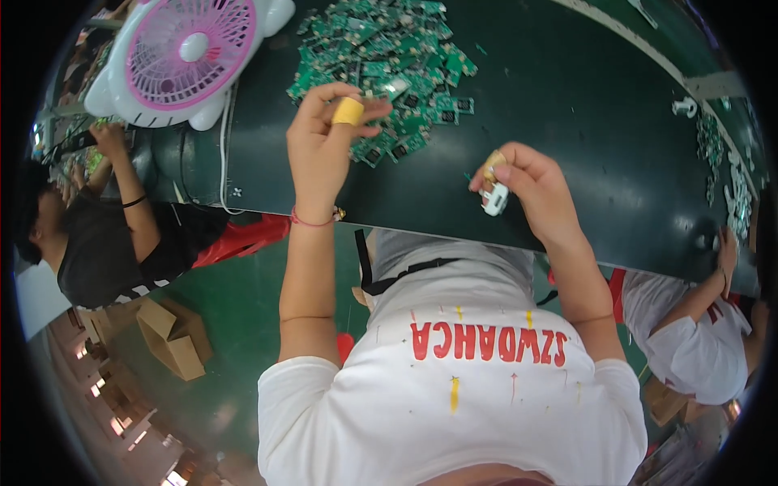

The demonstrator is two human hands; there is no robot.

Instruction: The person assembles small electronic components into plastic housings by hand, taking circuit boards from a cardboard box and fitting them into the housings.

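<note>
My left hand [321, 138] is over the near left side of a heap of small green circuit boards [413, 57]. Yellow tape wraps its thumb, and its fingers are apart, with no board visibly between them. To the right, above the dark green tabletop [535, 89], my right hand [531, 182] pinches a small white plastic part [494, 198] between thumb and fingers. A finger of this hand also has yellowish tape. The far side of the white part is hidden by the fingertips.
A white and pink fan [193, 47] stands at the far left, its white cable [224, 154] running to the table's near edge. Co-workers sit at left [105, 235] and right [689, 332]. More boards [707, 154] and white parts [737, 198] lie far right. An open cardboard box [174, 340] is on the floor.
</note>
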